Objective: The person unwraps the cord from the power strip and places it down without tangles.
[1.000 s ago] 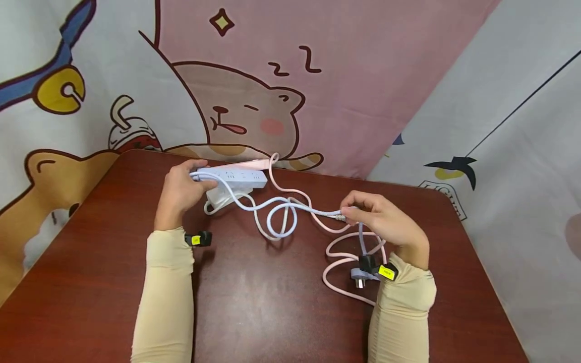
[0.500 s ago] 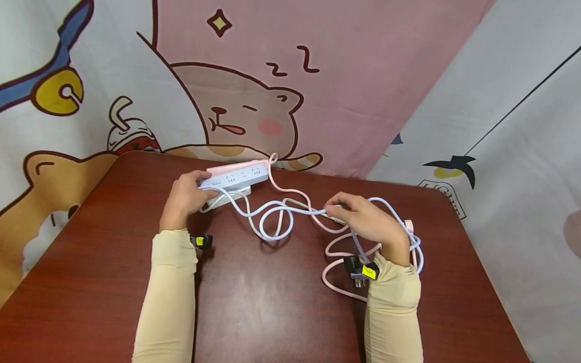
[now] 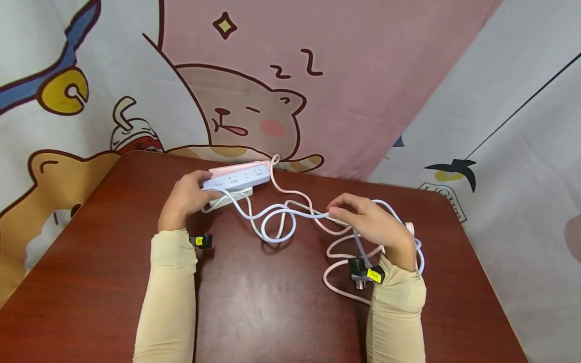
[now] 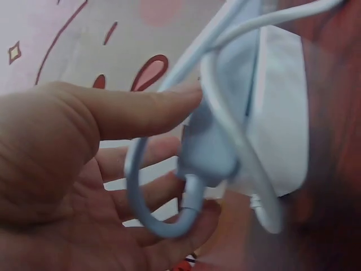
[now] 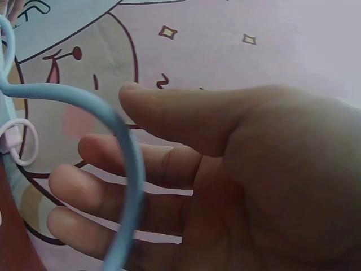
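A light-blue power strip [image 3: 237, 177] lies at the back of the table, its left end between my left hand's thumb and fingers. The left hand [image 3: 183, 196] grips that end where the blue cord [image 4: 169, 228] leaves it, as the left wrist view shows. Over the table the blue cord [image 3: 277, 207] makes a loop and runs to my right hand. That hand [image 3: 374, 222] has its fingers spread and loosely bent. In the right wrist view the cord [image 5: 132, 164] passes before its fingers, close to the thumb tip; no firm hold shows.
A pink power strip [image 3: 218, 170] lies behind the blue one, a white power strip [image 3: 231, 197] in front. Their pink cord [image 3: 290, 190] and white cord [image 3: 249, 214] cross the blue one. A plug [image 3: 360, 283] and a pink plug [image 3: 410, 228] lie around the right forearm.
My right hand has shifted left and a blue cord loop now shows beyond it. The blue strip has settled lower, its sockets turned up, with the left hand moving slightly right.
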Tool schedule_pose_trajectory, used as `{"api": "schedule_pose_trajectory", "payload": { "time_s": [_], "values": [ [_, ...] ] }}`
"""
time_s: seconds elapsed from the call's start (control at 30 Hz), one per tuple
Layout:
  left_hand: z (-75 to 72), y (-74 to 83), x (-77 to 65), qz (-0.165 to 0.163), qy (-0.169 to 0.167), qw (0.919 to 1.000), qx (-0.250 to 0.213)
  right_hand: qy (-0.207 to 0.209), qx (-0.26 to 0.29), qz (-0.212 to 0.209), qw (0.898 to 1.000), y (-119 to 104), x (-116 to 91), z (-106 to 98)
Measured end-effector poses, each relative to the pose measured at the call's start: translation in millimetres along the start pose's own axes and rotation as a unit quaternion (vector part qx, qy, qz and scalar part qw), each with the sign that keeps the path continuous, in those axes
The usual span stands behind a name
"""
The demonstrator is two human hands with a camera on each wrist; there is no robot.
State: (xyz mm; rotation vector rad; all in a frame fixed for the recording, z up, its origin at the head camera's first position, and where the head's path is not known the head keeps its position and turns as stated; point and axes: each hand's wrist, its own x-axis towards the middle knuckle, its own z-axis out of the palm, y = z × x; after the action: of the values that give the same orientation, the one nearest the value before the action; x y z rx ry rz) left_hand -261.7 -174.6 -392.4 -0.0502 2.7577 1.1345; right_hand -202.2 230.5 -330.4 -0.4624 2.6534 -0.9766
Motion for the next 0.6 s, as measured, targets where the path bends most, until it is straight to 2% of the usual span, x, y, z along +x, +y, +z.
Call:
{"api": "schedule_pose_trajectory", "payload": {
  "time_s": [0.07,0.17,0.27,0.37,0.47,0.53,0.6],
  "values": [
    [-3.8,3.2,-2.0,0.005,0.003,1.0,0.003,0.01,0.009,0.012,1.0,-0.8,-4.4,-2.8],
    [-10.9,10.7,-4.6,0.016,0.019,0.9996,0.01,0.046,0.014,0.018,0.999,-1.9,-12.0,-9.1],
    [-15.3,21.2,-7.0,0.036,0.061,0.9974,0.012,0.102,0.001,0.021,0.995,-0.7,-19.6,-16.3],
    [-14.6,29.4,-10.7,0.057,0.127,0.9902,0.0,0.157,-0.028,0.027,0.987,3.8,-24.9,-19.6],
    [-9.0,36.8,-12.7,0.08,0.184,0.9795,-0.021,0.182,-0.044,0.025,0.982,9.8,-27.0,-21.3],
    [-3.3,42.3,-12.3,0.094,0.207,0.9734,-0.027,0.193,-0.048,0.021,0.98,11.6,-26.2,-23.4],
    [3.4,48.7,-10.2,0.114,0.216,0.9693,-0.027,0.204,-0.045,0.014,0.978,11.1,-22.3,-26.7]
  ]
}}
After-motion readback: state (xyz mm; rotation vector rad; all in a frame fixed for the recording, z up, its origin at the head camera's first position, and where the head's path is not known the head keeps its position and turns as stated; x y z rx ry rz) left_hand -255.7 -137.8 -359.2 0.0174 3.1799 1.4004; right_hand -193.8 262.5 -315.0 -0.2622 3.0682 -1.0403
